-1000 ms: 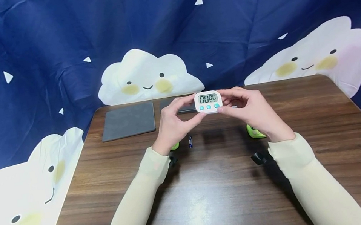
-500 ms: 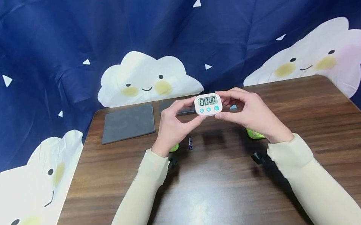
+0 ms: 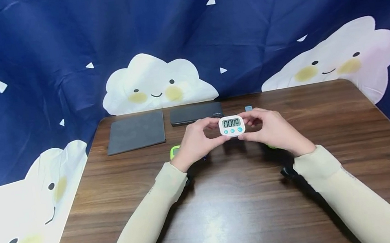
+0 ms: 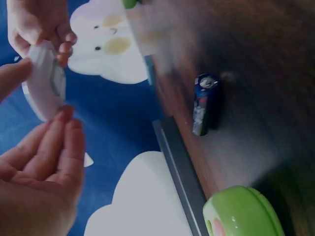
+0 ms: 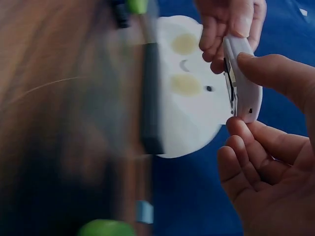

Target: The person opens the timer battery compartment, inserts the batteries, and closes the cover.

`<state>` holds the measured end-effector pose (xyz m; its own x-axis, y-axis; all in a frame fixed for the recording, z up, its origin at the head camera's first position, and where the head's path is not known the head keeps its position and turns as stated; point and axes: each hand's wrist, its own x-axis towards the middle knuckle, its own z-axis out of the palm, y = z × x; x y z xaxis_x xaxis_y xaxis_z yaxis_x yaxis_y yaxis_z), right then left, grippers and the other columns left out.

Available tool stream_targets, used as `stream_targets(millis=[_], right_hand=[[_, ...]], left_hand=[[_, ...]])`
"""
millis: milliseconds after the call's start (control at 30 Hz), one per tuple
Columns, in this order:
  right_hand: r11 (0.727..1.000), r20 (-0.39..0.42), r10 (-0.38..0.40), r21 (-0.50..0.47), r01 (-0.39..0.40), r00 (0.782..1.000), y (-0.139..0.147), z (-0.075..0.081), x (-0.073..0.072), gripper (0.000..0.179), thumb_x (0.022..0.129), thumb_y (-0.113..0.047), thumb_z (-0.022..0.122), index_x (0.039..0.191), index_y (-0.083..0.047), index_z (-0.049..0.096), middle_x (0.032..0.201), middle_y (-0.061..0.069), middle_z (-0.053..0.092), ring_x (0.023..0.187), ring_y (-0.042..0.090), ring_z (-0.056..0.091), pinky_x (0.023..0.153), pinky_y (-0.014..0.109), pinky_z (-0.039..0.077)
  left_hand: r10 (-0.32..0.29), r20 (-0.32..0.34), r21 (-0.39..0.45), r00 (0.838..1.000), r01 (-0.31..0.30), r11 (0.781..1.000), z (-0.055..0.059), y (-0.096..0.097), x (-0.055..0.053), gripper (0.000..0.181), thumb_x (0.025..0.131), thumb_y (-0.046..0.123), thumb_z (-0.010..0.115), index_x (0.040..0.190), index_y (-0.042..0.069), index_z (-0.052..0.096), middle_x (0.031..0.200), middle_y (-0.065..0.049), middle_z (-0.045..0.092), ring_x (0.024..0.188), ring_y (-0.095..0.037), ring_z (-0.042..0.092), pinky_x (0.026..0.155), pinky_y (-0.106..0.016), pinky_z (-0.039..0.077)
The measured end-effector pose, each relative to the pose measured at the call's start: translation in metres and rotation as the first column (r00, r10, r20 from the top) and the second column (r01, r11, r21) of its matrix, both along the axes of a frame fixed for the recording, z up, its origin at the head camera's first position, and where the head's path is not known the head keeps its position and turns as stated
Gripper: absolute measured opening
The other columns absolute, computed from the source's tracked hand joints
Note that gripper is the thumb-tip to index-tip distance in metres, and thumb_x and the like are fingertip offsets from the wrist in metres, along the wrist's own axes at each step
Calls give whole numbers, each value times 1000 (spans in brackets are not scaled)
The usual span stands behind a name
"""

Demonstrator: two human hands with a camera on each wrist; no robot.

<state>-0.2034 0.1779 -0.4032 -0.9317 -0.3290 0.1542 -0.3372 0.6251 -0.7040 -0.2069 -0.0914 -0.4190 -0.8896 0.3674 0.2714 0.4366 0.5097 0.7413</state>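
Note:
Between my two hands a white digital timer (image 3: 232, 126) is held up above the table, its screen showing 00 00 over a row of blue-green buttons. My left hand (image 3: 195, 142) pinches the timer's left end between thumb and fingers. At the other end, my right hand (image 3: 277, 131) grips it the same way. From the right wrist view, the timer (image 5: 244, 83) is seen edge-on, with a thin part standing out from its back. Below the left hand, a dark blue battery (image 4: 205, 105) lies on the table; the head view mostly hides it.
A green rounded item (image 3: 174, 151) sits behind the left wrist, and another green item (image 3: 271, 146) is partly covered by the right hand. Farther back on the wooden table (image 3: 206, 210) lie a dark grey flat board (image 3: 136, 132), a black box (image 3: 195, 113) and a small light-blue piece (image 3: 248, 108).
Both hands have come down and slightly right in the head view with the timer. More of the black box and left green item now shows, while the left hand covers most of the battery.

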Motion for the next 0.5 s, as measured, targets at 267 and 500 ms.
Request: stream_targets(millis=[267, 500], right_hand=[[997, 114, 33, 62, -40, 993, -4, -27, 1, 57, 89, -31, 96, 137, -8, 76, 111, 6, 78, 102, 22, 70, 87, 24, 56], [994, 155, 30, 95, -45, 987, -12, -39, 4, 56, 87, -27, 96, 135, -4, 77, 106, 4, 78, 97, 19, 69, 83, 24, 54]], left_hand=[[-10, 172, -226, 985, 49, 973, -5, 4, 3, 44, 91, 29, 94, 128, 9, 80, 112, -2, 87, 104, -19, 81, 92, -35, 63], [-20, 165, -341, 986, 76, 937, -13, 4, 2, 42, 91, 31, 95, 124, 10, 80, 101, 5, 87, 97, -11, 78, 86, -30, 59]])
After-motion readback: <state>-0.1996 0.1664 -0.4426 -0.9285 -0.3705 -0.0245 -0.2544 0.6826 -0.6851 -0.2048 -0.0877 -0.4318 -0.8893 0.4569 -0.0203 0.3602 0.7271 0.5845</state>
